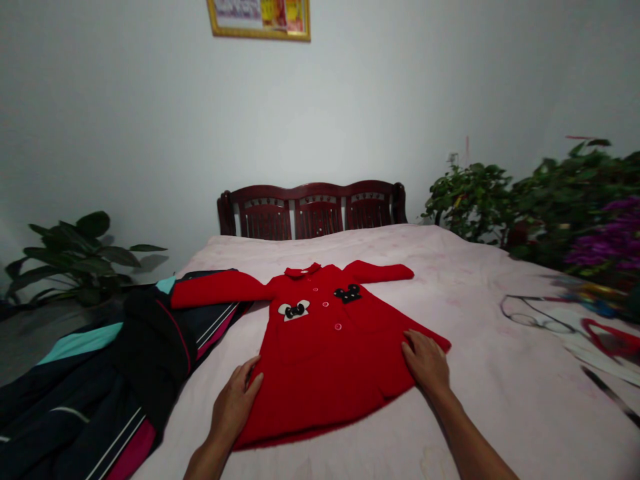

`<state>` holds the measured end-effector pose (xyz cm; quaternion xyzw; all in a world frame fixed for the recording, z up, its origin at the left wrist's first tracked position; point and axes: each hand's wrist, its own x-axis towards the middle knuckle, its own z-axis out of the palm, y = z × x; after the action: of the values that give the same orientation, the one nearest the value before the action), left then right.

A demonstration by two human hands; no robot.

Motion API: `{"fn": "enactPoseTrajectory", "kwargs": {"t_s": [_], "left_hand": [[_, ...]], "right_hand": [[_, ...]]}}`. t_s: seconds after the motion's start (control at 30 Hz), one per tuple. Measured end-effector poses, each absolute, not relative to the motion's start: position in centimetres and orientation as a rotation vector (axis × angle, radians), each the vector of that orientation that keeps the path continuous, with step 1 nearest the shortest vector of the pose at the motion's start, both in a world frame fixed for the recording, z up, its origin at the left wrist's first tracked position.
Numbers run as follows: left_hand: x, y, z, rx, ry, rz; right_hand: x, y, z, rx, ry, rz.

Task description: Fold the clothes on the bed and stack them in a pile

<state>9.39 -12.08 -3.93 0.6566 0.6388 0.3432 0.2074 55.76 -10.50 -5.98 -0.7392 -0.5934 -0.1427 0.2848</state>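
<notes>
**Red coat (pixel 320 353) lying spread out on a bed (pixel 465 413)**

A white wall (pixel 320 113) is rising behind the bed, with a gold-framed picture (pixel 259 19) hanging high on it. A dark wooden headboard (pixel 313 210) is standing against that wall. Broad-leaved plants (pixel 75 257) are growing beyond the bed on the left, and leafy plants (pixel 550 200) with purple flowers (pixel 605 233) are crowding the right side. A pale pink bedspread (pixel 150 0) is not the only thing showing there: a dark tracksuit jacket (pixel 100 380) with teal and pink panels is lying along the bed's left side, and a blurred pair of glasses (pixel 537 317) is showing near the right edge.

The red coat is lying flat in the middle of the bed, collar toward the headboard, sleeves spread, one sleeve crossing the jacket. Pink buttons (pixel 325 303) are running down its front between two black-bowed patches (pixel 293 310).

The left hand (pixel 235 407) is lying open against the coat's left edge. The right hand (pixel 425 363) is pressing open and flat near its lower right edge, gripping nothing.
</notes>
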Motion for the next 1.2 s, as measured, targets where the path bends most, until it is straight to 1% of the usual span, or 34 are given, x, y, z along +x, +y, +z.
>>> {"fn": "enactPoseTrajectory", "kwargs": {"t_s": [1.2], "left_hand": [[9.38,-12.12,-3.91,1.838,1.778,0.985]], "right_hand": [[55.86,-10.41,-6.21,-1.947,-1.567,-0.38]]}}
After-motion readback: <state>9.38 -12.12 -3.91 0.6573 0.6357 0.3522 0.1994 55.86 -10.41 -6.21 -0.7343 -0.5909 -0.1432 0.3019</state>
